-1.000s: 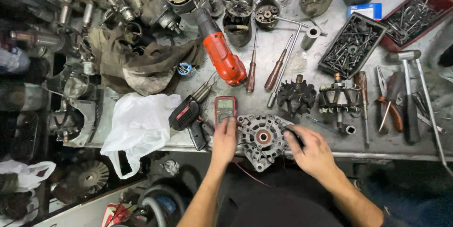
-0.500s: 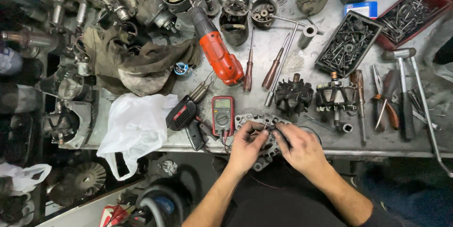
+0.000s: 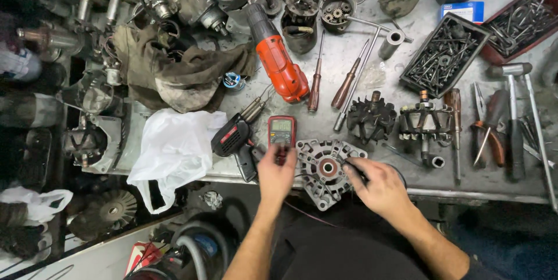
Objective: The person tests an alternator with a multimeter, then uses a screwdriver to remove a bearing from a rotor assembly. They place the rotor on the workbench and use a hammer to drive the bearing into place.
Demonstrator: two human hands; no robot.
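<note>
**Metal cover and red meter at the front of the table**

Metal cover (image 3: 325, 170), round and grey with holes and a red ring in the middle, lies flat at the front edge of the table (image 3: 349, 59). It sticks out a little over the edge. The right hand (image 3: 381, 187) rests on the right side of the cover. Its fingers are bent and touch the rim, and something thin and dark sits under the fingertips, but it is too small to tell what it is. The left hand (image 3: 276, 175) is just to the left of the cover. Its fingers are held close together and reach up to the bottom of a small red meter (image 3: 282, 130) with a grey screen. I cannot tell if the fingers pinch anything there.

Beside the meter, on the left, lies a black tool shaped like a gun (image 3: 232, 139) with two metal tips. Next to that is a white plastic bag (image 3: 174, 149), all crumpled. Behind the meter is a big orange and black drill (image 3: 279, 65) lying on its side, and two screwdrivers (image 3: 328, 85) with brown handles lie near it. To the right of the cover stand two dark metal parts with claws (image 3: 398, 120). Farther right are red pliers (image 3: 491, 129) and a hammer (image 3: 511, 105). A black tray of screws (image 3: 444, 53) sits near the back.
</note>
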